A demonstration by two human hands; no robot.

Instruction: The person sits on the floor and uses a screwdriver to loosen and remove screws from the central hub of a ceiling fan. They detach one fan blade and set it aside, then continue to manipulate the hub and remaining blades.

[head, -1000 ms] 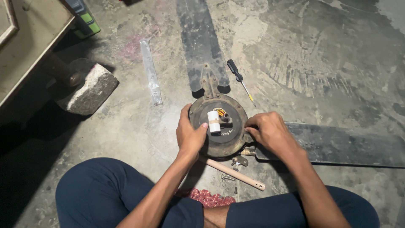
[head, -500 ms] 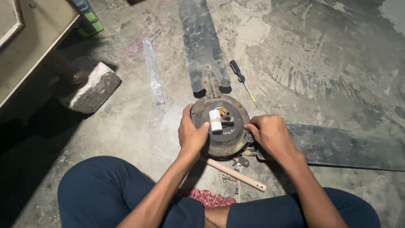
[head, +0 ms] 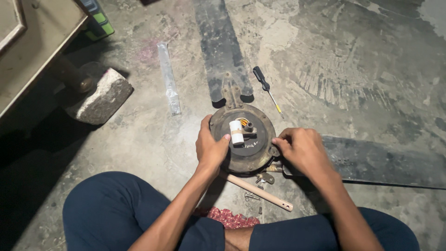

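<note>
Gripping the fan motor [head: 245, 139], left hand [head: 210, 149] wraps its rim; right hand [head: 299, 148] pinches the edge, fingertips hidden.

Both hands on round fan motor [head: 244, 139] on floor: left hand [head: 210, 148] grips its edge, right hand [head: 299, 148] pinches rim. Screwdriver [head: 265, 86] nearby.

clear plastic sleeve [head: 168, 79] | floor, upper left | long, narrow
</note>
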